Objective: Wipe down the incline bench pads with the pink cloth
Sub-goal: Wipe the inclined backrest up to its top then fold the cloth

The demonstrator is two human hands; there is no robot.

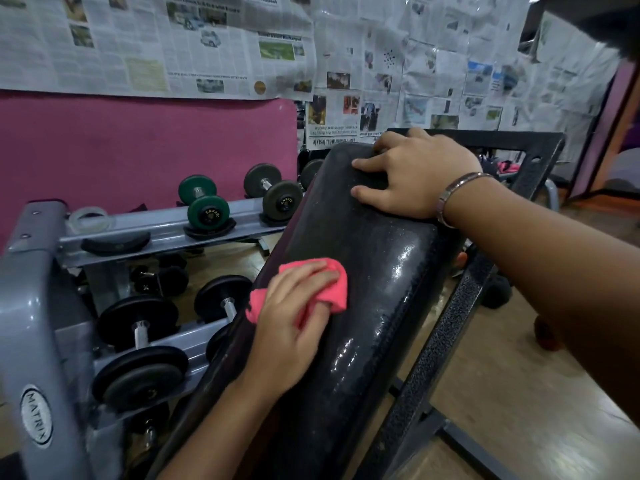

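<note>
Pink cloth (338,295) bunched under my left hand (294,323), fingers curled round it, pressed on the bench pad (363,237) at mid-frame | left forearm rises from bottom centre | right arm enters from the right edge, right hand (415,174) gripping the pad's top end, upper centre | pad black, tilted, glossy with wet streaks

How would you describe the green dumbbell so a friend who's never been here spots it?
Start at the grey weight rack left of the black bench pad. On its top rail, in front of the pink wall, sits the green dumbbell, with a dark grey dumbbell to its right. It alone has green ends; the rest are black or grey.
</note>
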